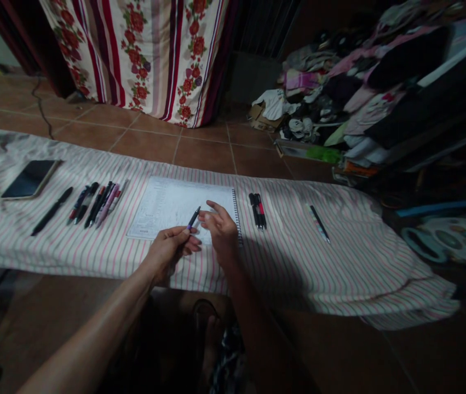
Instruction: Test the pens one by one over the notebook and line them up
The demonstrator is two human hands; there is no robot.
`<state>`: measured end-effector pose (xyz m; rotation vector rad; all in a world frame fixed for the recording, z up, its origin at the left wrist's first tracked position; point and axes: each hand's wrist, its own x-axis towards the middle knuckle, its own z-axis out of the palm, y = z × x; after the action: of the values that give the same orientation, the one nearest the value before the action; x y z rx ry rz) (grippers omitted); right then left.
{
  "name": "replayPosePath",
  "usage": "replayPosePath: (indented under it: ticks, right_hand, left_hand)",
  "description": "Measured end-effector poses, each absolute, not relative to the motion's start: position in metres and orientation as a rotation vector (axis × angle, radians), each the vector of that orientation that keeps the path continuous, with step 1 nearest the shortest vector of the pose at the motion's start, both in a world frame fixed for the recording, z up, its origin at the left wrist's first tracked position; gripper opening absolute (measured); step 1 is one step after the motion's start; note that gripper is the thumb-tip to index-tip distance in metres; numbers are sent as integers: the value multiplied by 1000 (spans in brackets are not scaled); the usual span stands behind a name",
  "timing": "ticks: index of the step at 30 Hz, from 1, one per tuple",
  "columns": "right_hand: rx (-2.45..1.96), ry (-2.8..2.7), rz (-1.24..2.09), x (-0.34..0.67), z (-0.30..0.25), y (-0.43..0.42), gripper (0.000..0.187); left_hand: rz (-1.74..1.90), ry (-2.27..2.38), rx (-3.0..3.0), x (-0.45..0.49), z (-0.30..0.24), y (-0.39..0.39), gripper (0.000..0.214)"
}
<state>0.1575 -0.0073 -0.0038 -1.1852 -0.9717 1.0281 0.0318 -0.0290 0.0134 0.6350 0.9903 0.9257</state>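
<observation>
Left hand (pixel 172 243) is closed in a pinch on the lower part of a purple-and-black pen (pixel 194 216), which it holds tilted above the spiral notebook (pixel 162 203). Right hand (pixel 222 229) is half open, its fingers loosely bent just beside the pen's upper end, and I cannot tell whether they touch it. On the cloth-covered table (pixel 294 262), a row of pens (pixel 100 205) lies left of the notebook, and three pens (pixel 258 212) lie close together to its right.

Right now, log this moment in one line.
left hand: holds pen | right hand: close to pen's far end, contact unclear | spiral notebook: below hands, on striped cloth
</observation>
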Motion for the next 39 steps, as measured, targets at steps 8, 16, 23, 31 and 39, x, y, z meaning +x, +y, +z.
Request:
replayPosePath:
  ticks: [8,16,23,31,39]
  right_hand:
    - [-1234,-1357,739,153,9,-19,22]
    - [-1107,-1833,563,134,-3,-22,45]
    - [-1223,-967,785,119,22,-18,8]
    - [-936,-635,1190,84,40,17,25]
    - [-1056,-546,1338,79,17,13,35]
  left_hand:
    - [1115,810,239,21,24,-17,17]
    - [1181,738,138,34,33,-20,20]
    - [1206,1019,735,14,33,-23,29]
    - [522,1721,2354,-23,13,-52,23]
    - [522,1626,2528,-31,-21,-67,35]
